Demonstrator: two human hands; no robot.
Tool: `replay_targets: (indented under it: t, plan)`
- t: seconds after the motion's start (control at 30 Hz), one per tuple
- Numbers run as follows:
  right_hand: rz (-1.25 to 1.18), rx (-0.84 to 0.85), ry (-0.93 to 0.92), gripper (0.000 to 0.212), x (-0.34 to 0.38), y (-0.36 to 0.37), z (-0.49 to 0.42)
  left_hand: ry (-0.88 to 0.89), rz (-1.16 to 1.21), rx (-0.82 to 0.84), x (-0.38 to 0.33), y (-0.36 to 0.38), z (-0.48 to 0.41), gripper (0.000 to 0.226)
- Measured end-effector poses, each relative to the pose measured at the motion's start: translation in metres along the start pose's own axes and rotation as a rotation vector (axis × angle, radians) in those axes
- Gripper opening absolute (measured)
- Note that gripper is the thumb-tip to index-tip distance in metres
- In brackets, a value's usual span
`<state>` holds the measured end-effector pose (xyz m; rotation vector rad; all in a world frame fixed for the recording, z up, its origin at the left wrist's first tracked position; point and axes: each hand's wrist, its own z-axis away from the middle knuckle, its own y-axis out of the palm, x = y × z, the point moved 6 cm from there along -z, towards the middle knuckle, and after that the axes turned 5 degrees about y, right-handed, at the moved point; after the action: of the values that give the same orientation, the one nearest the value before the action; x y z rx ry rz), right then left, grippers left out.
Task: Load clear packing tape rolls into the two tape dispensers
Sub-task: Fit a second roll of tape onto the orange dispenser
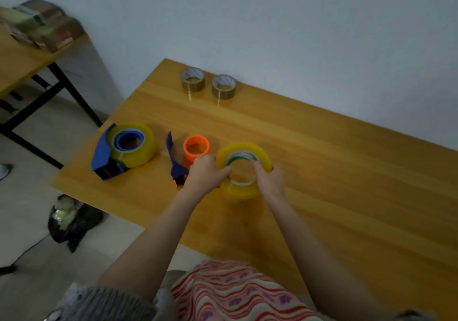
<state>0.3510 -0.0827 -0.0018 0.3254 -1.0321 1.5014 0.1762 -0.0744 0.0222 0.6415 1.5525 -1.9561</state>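
Note:
A clear, yellowish packing tape roll (pixel 241 152) is tilted above the wooden table (pixel 334 184). My left hand (pixel 207 172) grips its left rim and my right hand (pixel 269 178) grips its right rim, fingers hooked into the core. Just left of my left hand stands the second blue dispenser (pixel 174 157) with an orange spool (pixel 196 151) and no tape on it. At the table's left edge lies a blue dispenser (pixel 104 157) that carries a clear tape roll (pixel 135 147).
Two brown tape rolls (pixel 192 79) (pixel 223 86) stand near the table's far edge by the wall. A second table (pixel 27 55) at the left holds stacked packs. A black bag (pixel 71 219) lies on the floor below the table's left corner.

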Motion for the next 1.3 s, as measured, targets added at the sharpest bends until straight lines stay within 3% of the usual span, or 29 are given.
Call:
replay_targets:
  t: [0.07, 0.23, 0.33, 0.43, 0.5, 0.53, 0.7, 0.9, 1.03, 1.17, 1.3]
  plan:
    - [-0.049, -0.008, -0.028, 0.042, 0.006, 0.014, -0.002, 0.018, -0.039, -0.016, 0.006, -0.012, -0.007, 0.033]
    - [-0.083, -0.033, 0.001, 0.03, 0.018, 0.037, -0.009, 0.041, -0.041, -0.01, 0.028, -0.027, -0.026, 0.035]
    - [-0.143, -0.07, 0.07, 0.039, 0.023, 0.041, -0.015, 0.06, 0.014, -0.051, 0.042, -0.035, -0.041, 0.031]
    - [-0.262, -0.103, 0.147, 0.039, 0.026, 0.052, -0.018, 0.108, -0.101, -0.075, 0.059, -0.051, -0.058, 0.018]
    - [-0.334, -0.144, 0.228, 0.074, 0.027, 0.062, -0.017, 0.164, -0.236, -0.02, 0.071, -0.057, -0.071, 0.029]
    - [-0.365, -0.175, 0.262, 0.081, 0.027, 0.066, -0.016, 0.197, -0.275, 0.003, 0.075, -0.061, -0.077, 0.032]
    - [-0.485, -0.3, 0.332, 0.068, 0.031, 0.089, -0.004, 0.336, -0.403, 0.073, 0.092, -0.083, -0.098, 0.036]
    - [-0.593, -0.381, 0.356, 0.081, 0.036, 0.114, 0.014, 0.412, -0.403, 0.274, 0.102, -0.087, -0.105, 0.035]
    - [-0.502, -0.411, 0.361, 0.085, 0.043, 0.121, 0.017, 0.416, -0.348, 0.305, 0.108, -0.088, -0.107, 0.038]
    - [-0.399, -0.379, 0.298, 0.079, 0.052, 0.125, 0.011, 0.382, -0.172, 0.229, 0.11, -0.095, -0.116, 0.036]
    - [-0.309, -0.354, 0.252, 0.059, 0.068, 0.131, 0.016, 0.354, 0.028, 0.22, 0.107, -0.1, -0.123, 0.03]
